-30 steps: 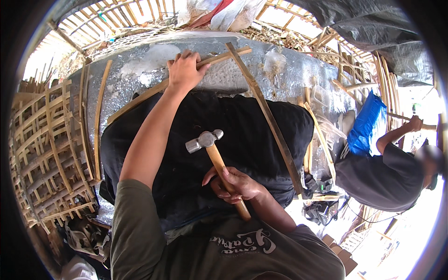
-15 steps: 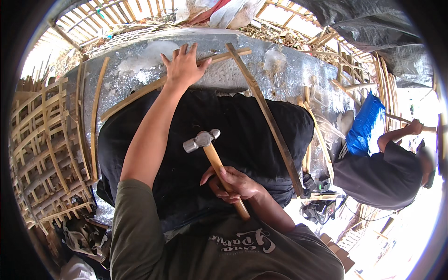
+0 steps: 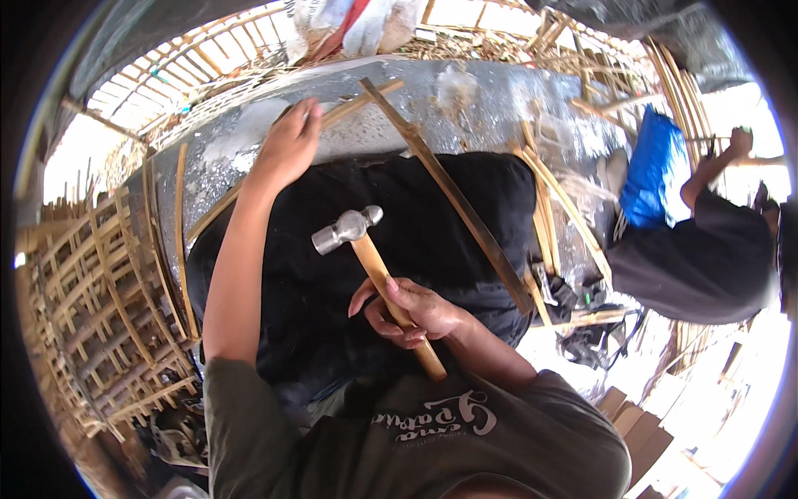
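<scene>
My right hand (image 3: 407,312) is wrapped round the wooden handle of a ball-peen hammer (image 3: 378,270), its metal head tilted up to the left above my lap. At the far left of my lap, my left hand (image 3: 288,148) is closed over a long wooden strip (image 3: 218,214), with part of the grip hidden behind the hand. That strip slants up to the right. A second, darker wooden strip (image 3: 453,190) crosses its far end and slopes down across the black trousers (image 3: 349,187) over my legs.
Grey concrete floor (image 3: 416,75) lies beyond my legs. Woven bamboo panels (image 3: 100,308) stand at the left, with loose strips (image 3: 181,241) beside them. On the right are more strips (image 3: 573,208), a blue plastic bag (image 3: 655,170) and another seated person (image 3: 698,262).
My left hand has gone from spread fingers to a closed grip on the strip. The hammer stays in my right hand. The view has shifted, and the other person's arm has moved.
</scene>
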A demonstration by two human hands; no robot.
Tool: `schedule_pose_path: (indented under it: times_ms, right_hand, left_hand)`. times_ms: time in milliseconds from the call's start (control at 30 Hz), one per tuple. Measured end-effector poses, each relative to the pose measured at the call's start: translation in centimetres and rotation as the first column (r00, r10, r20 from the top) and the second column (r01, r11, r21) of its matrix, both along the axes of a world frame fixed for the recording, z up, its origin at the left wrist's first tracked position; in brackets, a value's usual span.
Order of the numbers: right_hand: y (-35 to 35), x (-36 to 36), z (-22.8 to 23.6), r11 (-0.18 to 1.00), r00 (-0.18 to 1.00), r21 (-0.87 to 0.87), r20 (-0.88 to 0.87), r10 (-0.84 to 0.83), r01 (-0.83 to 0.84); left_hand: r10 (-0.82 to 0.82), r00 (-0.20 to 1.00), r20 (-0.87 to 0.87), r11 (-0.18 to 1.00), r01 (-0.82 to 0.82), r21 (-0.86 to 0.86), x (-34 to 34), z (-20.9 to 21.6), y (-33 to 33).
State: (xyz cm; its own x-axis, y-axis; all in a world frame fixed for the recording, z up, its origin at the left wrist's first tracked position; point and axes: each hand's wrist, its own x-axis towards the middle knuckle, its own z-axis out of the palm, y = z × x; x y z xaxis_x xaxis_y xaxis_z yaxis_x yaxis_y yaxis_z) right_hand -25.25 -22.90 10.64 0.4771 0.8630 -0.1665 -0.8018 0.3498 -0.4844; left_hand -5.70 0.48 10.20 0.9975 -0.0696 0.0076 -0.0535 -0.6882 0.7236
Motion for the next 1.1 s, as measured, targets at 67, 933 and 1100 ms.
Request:
schedule_pose_path:
  times_ms: [67, 933, 1100]
  right_hand:
    - [-0.5, -0.6, 1.1, 0.998, 0.999, 0.053, 0.005, -0.036, 0.036]
    - [-9.1, -7.1, 4.5, 0.957, 0.971, -0.201, -0.074, -0.228, 0.209]
    - [-9.4, -7.7, 1.7, 0.981, 0.971, 0.16, -0.229, -0.068, 0.106]
  left_hand:
    - [0.001, 0.995, -0.095, 0.97, -0.024, -0.242, -3.8, 1.9, -0.9]
    - [-0.636, 0.723, -0.27, 0.441, 0.053, -0.896, -19.6, 5.3, -14.5]
    - [-0.675, 0.724, -0.142, 0.708, 0.582, -0.4, -18.4, 7.7, -5.5]
